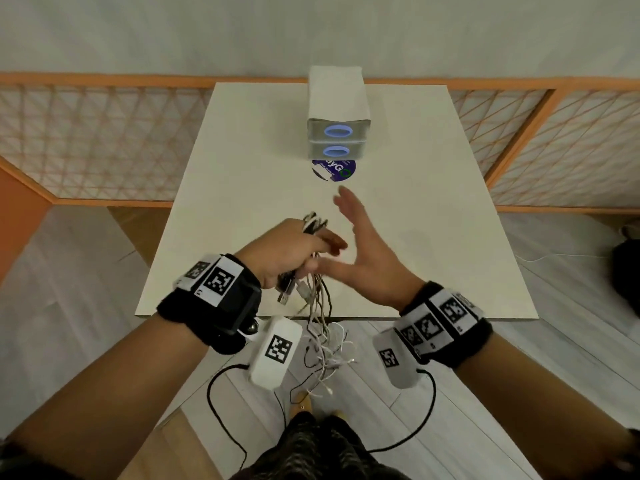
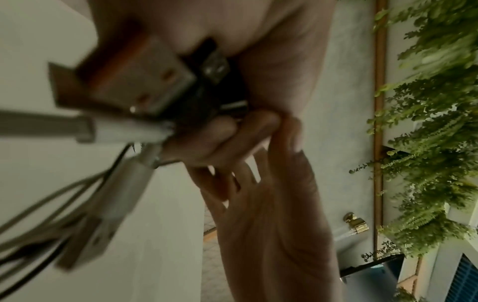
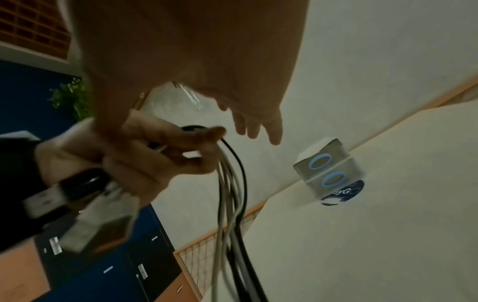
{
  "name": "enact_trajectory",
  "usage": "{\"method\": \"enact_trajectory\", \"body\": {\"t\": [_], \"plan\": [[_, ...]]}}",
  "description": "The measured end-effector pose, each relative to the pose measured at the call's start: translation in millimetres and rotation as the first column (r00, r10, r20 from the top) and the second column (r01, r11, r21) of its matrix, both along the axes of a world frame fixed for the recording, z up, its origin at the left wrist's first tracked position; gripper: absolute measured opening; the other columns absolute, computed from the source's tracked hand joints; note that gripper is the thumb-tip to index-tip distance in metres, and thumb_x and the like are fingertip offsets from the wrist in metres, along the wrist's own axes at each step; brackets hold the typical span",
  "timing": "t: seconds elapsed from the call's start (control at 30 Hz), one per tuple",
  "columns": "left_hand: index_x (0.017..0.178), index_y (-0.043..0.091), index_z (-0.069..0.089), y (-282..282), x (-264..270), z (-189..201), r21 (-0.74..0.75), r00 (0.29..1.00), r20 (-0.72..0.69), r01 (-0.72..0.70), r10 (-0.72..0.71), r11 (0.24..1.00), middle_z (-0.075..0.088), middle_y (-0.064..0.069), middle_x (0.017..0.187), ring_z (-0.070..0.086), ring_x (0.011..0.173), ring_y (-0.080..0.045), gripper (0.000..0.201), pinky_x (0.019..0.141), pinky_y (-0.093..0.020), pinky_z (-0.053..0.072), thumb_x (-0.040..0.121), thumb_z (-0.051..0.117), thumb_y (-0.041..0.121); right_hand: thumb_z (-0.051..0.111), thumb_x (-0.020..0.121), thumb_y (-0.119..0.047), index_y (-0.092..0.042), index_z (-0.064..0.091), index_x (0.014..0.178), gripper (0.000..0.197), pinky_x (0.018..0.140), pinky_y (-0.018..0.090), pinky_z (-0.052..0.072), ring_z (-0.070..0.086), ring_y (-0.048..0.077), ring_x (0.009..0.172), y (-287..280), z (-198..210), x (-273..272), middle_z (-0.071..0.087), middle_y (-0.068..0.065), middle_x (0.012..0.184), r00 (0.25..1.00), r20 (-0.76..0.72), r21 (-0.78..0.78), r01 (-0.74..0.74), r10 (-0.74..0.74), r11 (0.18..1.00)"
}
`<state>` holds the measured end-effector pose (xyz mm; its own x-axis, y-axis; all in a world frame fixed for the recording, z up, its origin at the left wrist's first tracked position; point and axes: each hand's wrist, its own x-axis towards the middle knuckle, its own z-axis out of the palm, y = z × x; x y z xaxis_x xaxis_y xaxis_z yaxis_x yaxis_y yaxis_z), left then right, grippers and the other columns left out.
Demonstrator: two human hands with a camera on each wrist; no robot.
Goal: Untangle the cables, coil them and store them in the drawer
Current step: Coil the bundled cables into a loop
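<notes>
My left hand [image 1: 291,251] grips a bundle of white and black cables [image 1: 317,292] above the near edge of the table [image 1: 433,202]. USB plugs [image 2: 145,81] stick out of the fist. The cables hang over the table edge in a tangle [image 1: 329,355] toward the floor. My right hand [image 1: 360,244] is flat with straight fingers just right of the left hand, holding nothing. In the right wrist view the cables [image 3: 230,194] run down from the left hand [image 3: 145,155]. A small white two-drawer unit [image 1: 337,112] with blue ring handles stands shut at the far middle of the table.
A round dark blue sticker [image 1: 334,169] lies just in front of the drawer unit. Orange-framed lattice railings [image 1: 86,140] surround the table on the left and right. A dark bag [image 1: 627,268] lies on the floor at the right.
</notes>
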<state>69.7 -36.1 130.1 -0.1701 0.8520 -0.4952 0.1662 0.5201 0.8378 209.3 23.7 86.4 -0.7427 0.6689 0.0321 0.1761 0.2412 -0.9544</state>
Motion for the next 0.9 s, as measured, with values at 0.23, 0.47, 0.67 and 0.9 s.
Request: {"method": "enact_trajectory", "body": {"t": [0.23,0.47,0.67,0.9], "plan": [[0.086,0.018,0.072,-12.8,-22.4,10.2,0.029,0.928,0.181,0.327,-0.327,0.945,0.037,-0.003,0.047,0.024,0.026,-0.006,0.032,0.033,-0.015,0.017,0.095,0.044,0.006,0.077,0.072,-0.012,-0.019,0.040,0.131,0.070,0.084,0.030,0.050,0.062,0.014,0.094,10.8,9.6,-11.9,0.065,-0.001,0.097,0.954,0.150,0.035,-0.269,0.261,0.962],[0.101,0.007,0.060,-19.7,-17.3,-3.9,0.203,0.960,0.253,0.070,-0.122,0.977,0.057,-0.002,0.061,0.053,0.048,-0.011,0.017,0.045,-0.018,0.040,0.097,0.044,0.007,0.048,0.095,-0.009,-0.006,0.056,0.100,0.010,0.058,0.014,0.040,0.050,-0.001,0.057,32.7,24.1,-11.2,0.056,-0.007,0.072,0.986,0.140,0.145,-0.107,0.087,0.984],[0.115,0.013,0.053,-10.4,-17.5,-9.3,0.284,0.989,-0.129,0.103,-0.069,0.953,0.068,-0.002,0.095,0.067,0.082,-0.014,0.042,0.075,-0.027,0.054,0.078,0.072,0.005,0.045,0.089,-0.004,-0.009,0.033,0.121,0.035,0.051,0.027,0.032,0.050,0.017,0.052,17.9,42.4,-19.6,0.053,0.001,0.061,0.877,0.460,0.399,-0.348,0.143,0.849],[0.087,0.006,0.070,-12.7,-6.4,-2.9,0.118,0.932,0.221,0.267,-0.288,0.956,0.057,-0.005,0.052,0.031,0.036,-0.006,0.033,0.045,-0.018,0.034,0.097,0.047,0.026,0.050,0.093,-0.006,-0.016,0.042,0.119,0.029,0.058,0.020,0.036,0.040,0.005,0.055,50.4,77.3,-14.2,0.047,0.004,0.067,0.901,0.340,0.263,-0.365,0.269,0.893]]}}
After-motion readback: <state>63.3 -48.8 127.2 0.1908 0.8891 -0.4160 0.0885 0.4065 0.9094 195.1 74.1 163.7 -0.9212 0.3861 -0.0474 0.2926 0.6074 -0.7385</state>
